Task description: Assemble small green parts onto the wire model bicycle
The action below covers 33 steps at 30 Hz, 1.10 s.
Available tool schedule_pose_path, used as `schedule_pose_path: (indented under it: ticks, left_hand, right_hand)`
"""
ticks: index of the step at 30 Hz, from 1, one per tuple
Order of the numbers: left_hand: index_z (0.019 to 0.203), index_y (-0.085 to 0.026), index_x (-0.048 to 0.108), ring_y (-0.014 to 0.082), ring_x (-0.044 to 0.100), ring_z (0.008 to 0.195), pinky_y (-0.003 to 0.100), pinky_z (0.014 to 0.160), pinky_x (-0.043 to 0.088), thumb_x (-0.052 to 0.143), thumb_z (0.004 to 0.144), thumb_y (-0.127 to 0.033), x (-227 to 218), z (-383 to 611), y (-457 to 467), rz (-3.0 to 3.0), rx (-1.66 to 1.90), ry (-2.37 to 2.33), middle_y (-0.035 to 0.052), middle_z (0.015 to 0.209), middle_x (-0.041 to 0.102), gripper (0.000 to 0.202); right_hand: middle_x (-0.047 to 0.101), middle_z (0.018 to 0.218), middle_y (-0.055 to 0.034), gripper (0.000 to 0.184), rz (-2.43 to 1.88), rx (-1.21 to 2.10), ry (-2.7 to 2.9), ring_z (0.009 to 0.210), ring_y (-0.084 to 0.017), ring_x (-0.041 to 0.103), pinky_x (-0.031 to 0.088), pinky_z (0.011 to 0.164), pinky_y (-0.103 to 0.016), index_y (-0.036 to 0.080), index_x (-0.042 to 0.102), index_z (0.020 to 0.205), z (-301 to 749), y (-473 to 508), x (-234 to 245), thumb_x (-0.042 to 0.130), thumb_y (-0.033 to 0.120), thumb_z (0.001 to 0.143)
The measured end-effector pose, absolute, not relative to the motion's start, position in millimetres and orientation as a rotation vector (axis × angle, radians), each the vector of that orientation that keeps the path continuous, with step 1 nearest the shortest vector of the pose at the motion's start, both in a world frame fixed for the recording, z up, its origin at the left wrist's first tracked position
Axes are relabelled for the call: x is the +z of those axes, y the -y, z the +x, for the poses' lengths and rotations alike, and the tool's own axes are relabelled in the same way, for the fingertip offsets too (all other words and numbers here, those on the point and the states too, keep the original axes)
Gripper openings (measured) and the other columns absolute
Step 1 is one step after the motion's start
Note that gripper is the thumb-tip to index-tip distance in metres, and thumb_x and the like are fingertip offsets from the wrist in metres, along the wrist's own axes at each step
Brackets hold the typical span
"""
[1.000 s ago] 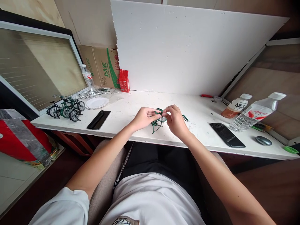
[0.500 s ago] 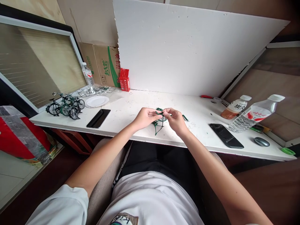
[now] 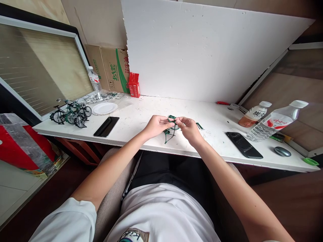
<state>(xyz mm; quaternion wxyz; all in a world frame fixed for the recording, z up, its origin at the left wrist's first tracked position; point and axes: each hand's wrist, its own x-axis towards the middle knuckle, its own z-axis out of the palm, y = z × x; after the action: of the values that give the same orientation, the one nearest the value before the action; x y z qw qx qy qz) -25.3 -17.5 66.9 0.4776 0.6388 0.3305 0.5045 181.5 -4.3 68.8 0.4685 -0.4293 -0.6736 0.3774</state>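
Observation:
A small green model bicycle frame (image 3: 169, 131) hangs between my two hands just above the white table (image 3: 141, 117), near its front edge. My left hand (image 3: 156, 125) pinches the frame's left side with thumb and fingers. My right hand (image 3: 188, 129) pinches a small part at the frame's top, fingertips meeting those of the left hand. A loose green piece (image 3: 200, 126) lies on the table just right of my right hand.
Several finished green model bicycles (image 3: 70, 114), a white plate (image 3: 104, 108) and a black phone (image 3: 106, 126) sit at the left. At the right lie another black phone (image 3: 244, 145), two bottles (image 3: 274, 121), a grey mouse (image 3: 282, 151). A white foam board (image 3: 207, 50) stands behind.
My hands stayed together on the green frame, with only small finger shifts. The frame's lower struts swung slightly. The view moved a little.

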Motion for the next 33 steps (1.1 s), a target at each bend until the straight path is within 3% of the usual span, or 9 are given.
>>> schedule_pose_path:
  ticks: [11,21,33]
  left_hand:
    - [0.109,-0.017,0.089,0.0299,0.083,0.106,0.044,0.102,0.063,0.099,0.082,-0.044,63,-24,18,1.554,1.250,-0.841,0.0137,0.113,0.088,0.040]
    - [0.109,-0.015,0.090,0.0306,0.084,0.107,0.044,0.103,0.063,0.098,0.083,-0.039,62,-19,19,1.559,1.267,-0.873,0.0145,0.114,0.088,0.036]
    - [0.113,-0.015,0.089,0.0296,0.081,0.105,0.043,0.100,0.060,0.102,0.075,-0.055,58,-23,13,1.440,1.289,-0.831,0.0155,0.115,0.087,0.057]
  right_hand:
    - [0.074,0.088,-0.0070,0.058,-1.047,0.939,1.638,0.087,-0.022,0.065,0.052,0.077,-0.034,0.019,0.076,0.089,179,3,63,0.078,0.077,0.087]
    - [0.081,0.099,-0.0115,0.056,-1.061,0.890,1.603,0.099,-0.027,0.072,0.056,0.099,-0.044,0.019,0.079,0.089,178,-2,57,0.084,0.074,0.081]
    - [0.081,0.114,-0.0143,0.067,-1.027,0.896,1.635,0.098,-0.027,0.072,0.060,0.089,-0.042,0.018,0.083,0.097,180,6,68,0.085,0.083,0.081]
